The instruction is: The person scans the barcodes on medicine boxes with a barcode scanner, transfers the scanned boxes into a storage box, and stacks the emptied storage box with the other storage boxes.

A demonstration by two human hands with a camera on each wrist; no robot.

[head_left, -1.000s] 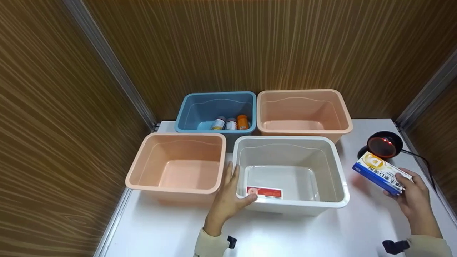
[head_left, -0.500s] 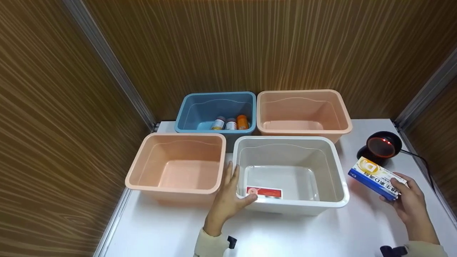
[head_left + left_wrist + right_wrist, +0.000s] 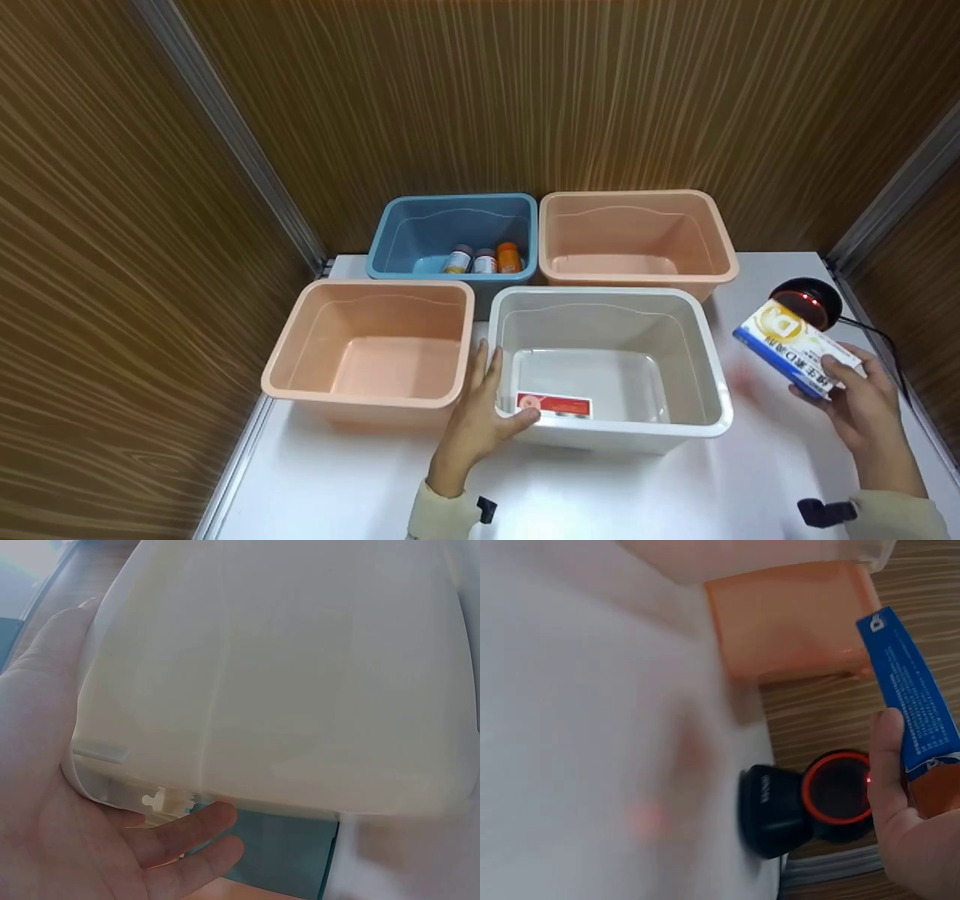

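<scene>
My right hand (image 3: 862,409) pinches a small white, yellow and blue medicine box (image 3: 795,349) by one end, thumb on its printed face. The box is tilted in front of a round black scanner (image 3: 810,300) with glowing red lights. In the right wrist view the box's blue side (image 3: 909,690) shows, along with the scanner's dark window (image 3: 838,787). With fingers extended, my left hand (image 3: 476,427) rests at the near left corner of a white bin (image 3: 630,431), thumb by the front rim. A red and white box (image 3: 555,405) lies inside that bin.
A peach bin (image 3: 360,401) stands left of the white one. Behind are a blue bin (image 3: 457,199) holding several bottles (image 3: 485,261) and another peach bin (image 3: 637,196). The scanner's cable (image 3: 874,326) runs along the right. Wood-grain panels (image 3: 480,97) enclose the white table.
My right hand has shifted the medicine box slightly left, then raised and tilted it so more of its face shows and it covers part of the scanner. My left hand stays put.
</scene>
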